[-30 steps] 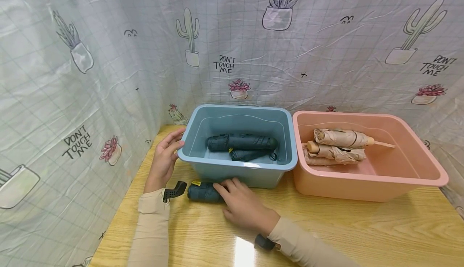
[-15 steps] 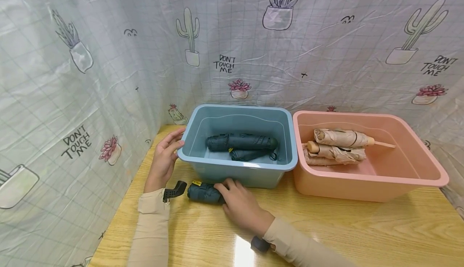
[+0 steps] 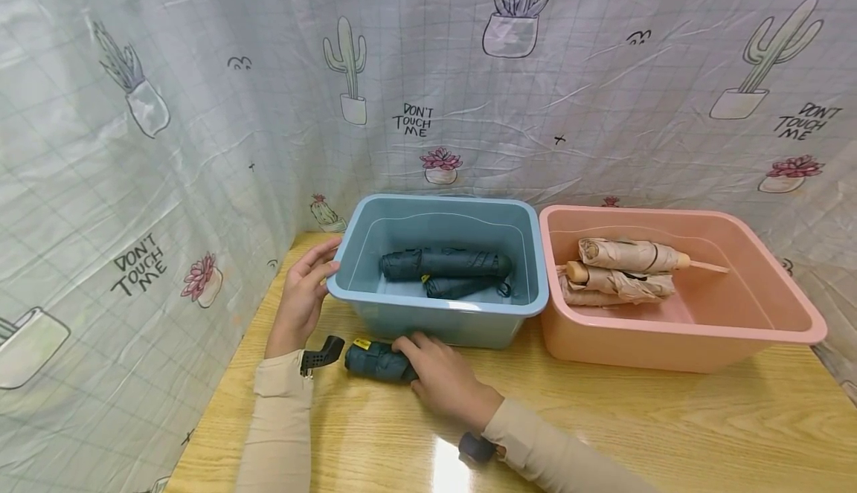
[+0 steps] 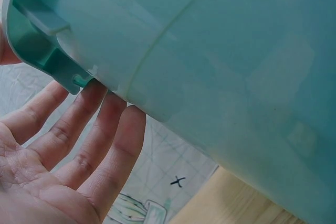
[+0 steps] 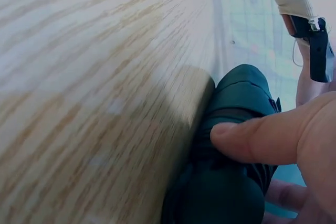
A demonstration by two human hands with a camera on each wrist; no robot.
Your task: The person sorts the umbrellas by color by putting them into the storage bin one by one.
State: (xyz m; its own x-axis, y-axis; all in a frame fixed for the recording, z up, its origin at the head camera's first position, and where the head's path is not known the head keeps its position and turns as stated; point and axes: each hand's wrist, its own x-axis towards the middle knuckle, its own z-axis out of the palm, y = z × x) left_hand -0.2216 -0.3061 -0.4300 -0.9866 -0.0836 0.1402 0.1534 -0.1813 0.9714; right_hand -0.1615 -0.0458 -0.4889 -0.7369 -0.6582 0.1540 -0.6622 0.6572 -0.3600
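A dark blue-green folded umbrella [image 3: 375, 361] with a yellow tag lies in front of the blue bin [image 3: 438, 303]. My right hand [image 3: 445, 381] grips its right end. In the right wrist view the thumb presses across the wrapped fabric of the umbrella [image 5: 239, 95], close over the wood, and the fingers curl round its other side. At the blue bin's left end, my left hand [image 3: 303, 292] rests its extended fingers [image 4: 123, 135] against the outer wall under the rim, with the thumb at the rim. Inside that bin lie two similar dark umbrellas [image 3: 442, 263].
To the right stands a pink bin [image 3: 683, 344], side by side with the blue one, holding several beige folded umbrellas [image 3: 629, 255]. Both bins stand on a wooden table [image 3: 602, 419] against a cactus-print curtain [image 3: 469, 106].
My right hand has shifted slightly left, and the umbrella in it has turned a little, its right end coming nearer to me. My left hand keeps its place at the bin.
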